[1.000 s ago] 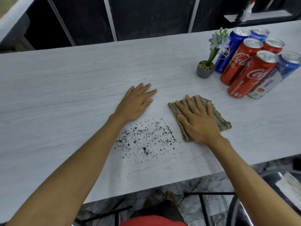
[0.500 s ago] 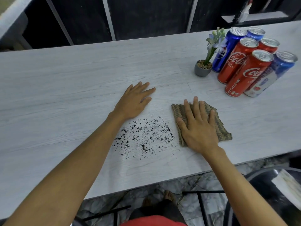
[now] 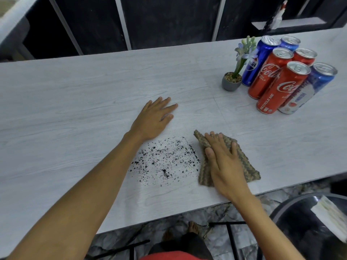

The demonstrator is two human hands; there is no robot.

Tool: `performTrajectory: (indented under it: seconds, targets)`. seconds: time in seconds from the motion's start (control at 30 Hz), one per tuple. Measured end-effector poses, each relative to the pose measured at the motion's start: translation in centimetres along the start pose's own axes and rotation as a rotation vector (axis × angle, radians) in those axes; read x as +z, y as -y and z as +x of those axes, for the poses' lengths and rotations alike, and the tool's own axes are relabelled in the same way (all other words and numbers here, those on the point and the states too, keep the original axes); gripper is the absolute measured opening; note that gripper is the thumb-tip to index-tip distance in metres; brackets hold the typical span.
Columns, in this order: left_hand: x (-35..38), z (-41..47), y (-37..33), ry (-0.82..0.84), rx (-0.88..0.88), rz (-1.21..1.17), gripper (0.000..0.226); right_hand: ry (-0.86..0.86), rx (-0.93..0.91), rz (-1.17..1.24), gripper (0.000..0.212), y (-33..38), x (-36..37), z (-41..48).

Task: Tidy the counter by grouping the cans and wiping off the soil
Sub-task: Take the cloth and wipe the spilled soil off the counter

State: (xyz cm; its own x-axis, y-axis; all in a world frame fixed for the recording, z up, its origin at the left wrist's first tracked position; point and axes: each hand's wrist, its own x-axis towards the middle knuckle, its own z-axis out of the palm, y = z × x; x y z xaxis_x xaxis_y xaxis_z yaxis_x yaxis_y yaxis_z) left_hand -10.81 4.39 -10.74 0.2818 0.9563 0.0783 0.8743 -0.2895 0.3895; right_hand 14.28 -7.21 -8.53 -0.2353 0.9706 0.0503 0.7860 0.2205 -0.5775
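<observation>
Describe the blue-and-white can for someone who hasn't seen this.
On the pale counter, find the can cluster at far right, beside the potted plant. The blue-and-white can is its rightmost, next to a red Coca-Cola can; only it shows a white lower half.

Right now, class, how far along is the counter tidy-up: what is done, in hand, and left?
Done: six cans stand grouped at the far right beside the small plant pot. In hand: the right hand presses flat on the woven cloth, just right of the soil; the left hand rests flat on the counter beyond it. Left: the soil lies scattered, unwiped.
</observation>
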Motion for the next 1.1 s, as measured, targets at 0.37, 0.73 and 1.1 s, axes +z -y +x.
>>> performTrajectory:
  seconds: [0.37, 0.73, 1.1]
  targets:
    - [-0.1, -0.1, -0.3, -0.005, -0.006, 0.018, 0.046, 0.016, 0.189, -0.449, 0.059, -0.7, 0.9, 1.6]
    - [-0.1, -0.1, -0.2, -0.012, -0.007, 0.004, 0.046, 0.012, 0.178, -0.456, 0.059, -0.8, 0.8, 2.4]
    - [-0.7, -0.3, 0.0, 0.009, 0.007, -0.152, 0.044, -0.02, -0.037, -0.313, 0.046, -1.7, -0.3, 2.5]
